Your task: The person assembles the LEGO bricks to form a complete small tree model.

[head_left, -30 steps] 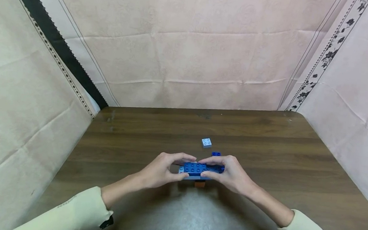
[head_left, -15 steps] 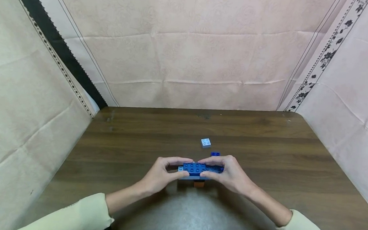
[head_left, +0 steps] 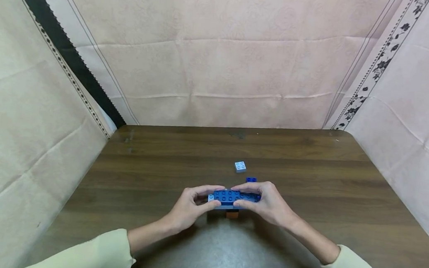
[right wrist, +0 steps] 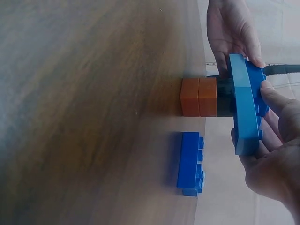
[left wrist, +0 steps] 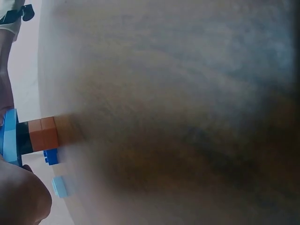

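In the head view, a small stack of toy building bricks stands mid-table between both hands. Its top is dark blue brickwork (head_left: pixel 226 196), over a light blue layer (right wrist: pixel 246 119). Beneath come a dark green brick (right wrist: pixel 224 97) and orange bricks (right wrist: pixel 198 97), the lowest on the table. My left hand (head_left: pixel 190 206) pinches the left part of the dark blue top, thumb in front and fingers behind. My right hand (head_left: pixel 271 204) pinches the right part the same way, hiding some of it. Whether the top is one brick or two, I cannot tell.
Behind the stack, a loose dark blue brick (head_left: pixel 251 179) lies partly hidden by the right hand. Farther back is a loose light blue brick (head_left: pixel 240 166). Pale cloth (head_left: pixel 219 68) hangs beyond the far edge of the wooden table (head_left: pixel 160 155) and on both sides.
My left hand's fingers have drawn slightly left and down along the stack, and its forearm has shifted right. The right hand and the stack look nearly unchanged.
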{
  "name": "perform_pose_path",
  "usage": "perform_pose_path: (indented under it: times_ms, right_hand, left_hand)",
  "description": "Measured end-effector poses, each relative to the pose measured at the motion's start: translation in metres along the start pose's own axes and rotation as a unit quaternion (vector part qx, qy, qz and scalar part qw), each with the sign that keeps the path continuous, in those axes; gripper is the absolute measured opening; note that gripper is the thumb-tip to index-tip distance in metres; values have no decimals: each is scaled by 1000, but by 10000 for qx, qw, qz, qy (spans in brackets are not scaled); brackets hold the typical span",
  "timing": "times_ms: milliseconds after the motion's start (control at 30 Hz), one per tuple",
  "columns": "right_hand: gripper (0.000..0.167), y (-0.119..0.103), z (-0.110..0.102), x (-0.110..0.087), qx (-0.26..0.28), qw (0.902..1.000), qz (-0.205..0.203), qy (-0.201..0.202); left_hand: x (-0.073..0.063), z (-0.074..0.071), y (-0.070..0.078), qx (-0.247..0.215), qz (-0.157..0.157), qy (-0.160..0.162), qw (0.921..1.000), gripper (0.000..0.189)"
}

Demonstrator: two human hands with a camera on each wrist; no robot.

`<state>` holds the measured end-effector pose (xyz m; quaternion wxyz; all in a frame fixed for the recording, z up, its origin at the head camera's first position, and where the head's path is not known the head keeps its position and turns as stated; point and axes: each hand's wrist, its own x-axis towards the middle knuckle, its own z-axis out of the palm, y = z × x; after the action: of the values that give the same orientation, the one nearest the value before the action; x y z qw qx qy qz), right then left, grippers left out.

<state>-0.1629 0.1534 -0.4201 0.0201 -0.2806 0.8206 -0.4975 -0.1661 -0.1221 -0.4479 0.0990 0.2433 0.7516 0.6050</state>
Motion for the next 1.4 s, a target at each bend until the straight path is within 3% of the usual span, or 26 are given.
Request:
perform_pose_path:
  times_ms: [500,700,867,1100,1233,1400]
  right_hand:
    - [34,2,1,0,24,10000,-68,29]
    - [37,-1,-2,2,-51,9999,-77,-107]
    - [37,-2,-1,2,-222,9997,-3,-95]
    - [47,-1,-2,2,-224,9996,23,-148]
    - [55,-1,-10,1,68,9998,-10,-168]
    - [57,2,-32,2,312,9994,-33,132]
  left_hand:
    - [0,3,-6,-50,354,6,9994,37]
    - [1,4,-5,454,598,186,9970,37]
    - [4,2,-4,820,842,141,9930,39]
    - [8,-3,-3,1018,789,-62,9916,41]
    - [8,-5,-2,1090,805,-132,9907,42]
    - [10,-5,1,1057,879,-191,9903,45]
